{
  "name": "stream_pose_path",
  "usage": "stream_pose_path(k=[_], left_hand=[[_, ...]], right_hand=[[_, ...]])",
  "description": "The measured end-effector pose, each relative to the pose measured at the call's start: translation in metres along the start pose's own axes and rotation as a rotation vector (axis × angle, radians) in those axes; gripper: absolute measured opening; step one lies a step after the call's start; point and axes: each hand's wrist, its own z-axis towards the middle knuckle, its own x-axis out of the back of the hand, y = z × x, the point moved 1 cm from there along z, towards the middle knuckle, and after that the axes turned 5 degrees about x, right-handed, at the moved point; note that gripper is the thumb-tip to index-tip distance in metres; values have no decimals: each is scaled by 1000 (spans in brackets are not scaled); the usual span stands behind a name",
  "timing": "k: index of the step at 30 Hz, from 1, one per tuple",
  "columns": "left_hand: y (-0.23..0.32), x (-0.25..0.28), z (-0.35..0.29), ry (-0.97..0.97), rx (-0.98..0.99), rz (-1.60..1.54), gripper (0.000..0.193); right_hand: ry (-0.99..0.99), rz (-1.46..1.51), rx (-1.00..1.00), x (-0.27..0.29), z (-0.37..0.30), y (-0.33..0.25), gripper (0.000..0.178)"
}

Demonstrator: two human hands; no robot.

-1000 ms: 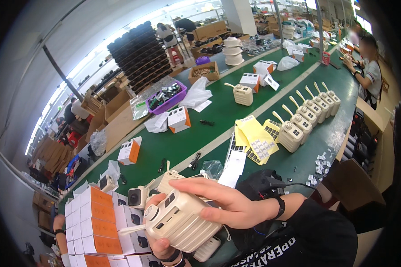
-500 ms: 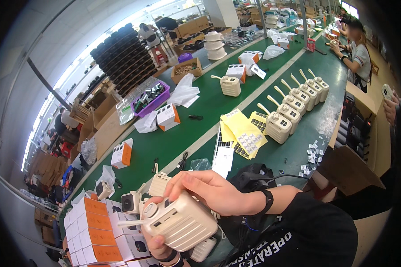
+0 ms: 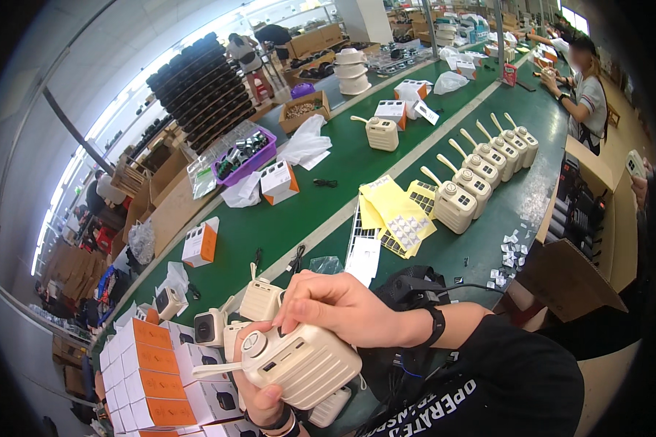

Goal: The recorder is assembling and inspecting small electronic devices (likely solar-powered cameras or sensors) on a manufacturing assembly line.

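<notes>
My left hand (image 3: 264,399) is closed around the lower left side of a cream canister-shaped device (image 3: 310,371) with ribbed sides, a round knob and a strap loop. The device is tilted in front of me. From above, my right hand (image 3: 335,309) reaches over it, with bent fingers pressed against its top face beside the knob. A small dark patch shows under those fingertips; the rest of it is hidden. Behind the device stand more cream devices (image 3: 261,298), and one with a dark square front (image 3: 209,328). Another lies partly hidden beneath my hands.
White-and-orange boxes (image 3: 153,371) are stacked at the near left. A row of cream devices (image 3: 455,207) stands at the right, beside yellow sticker sheets (image 3: 393,215). Single boxes (image 3: 278,182) sit on the green belt. An open carton (image 3: 583,273) and a seated co-worker (image 3: 587,98) are at right.
The boxes and single cream device on the green belt have shifted slightly away to the right. In my hands the device has turned a little, and my right fingers have shifted on its top.
</notes>
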Motion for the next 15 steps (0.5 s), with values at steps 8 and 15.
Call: stream_pose_path(k=[8, 15], left_hand=[[1, -4, -3, 147, -9, -341, 84], [4, -11, -1, 16, -57, 25, 81]], right_hand=[[-1, -211, 304, -11, 1, -10, 19], [68, -204, 109, -1, -3, -13, 15]])
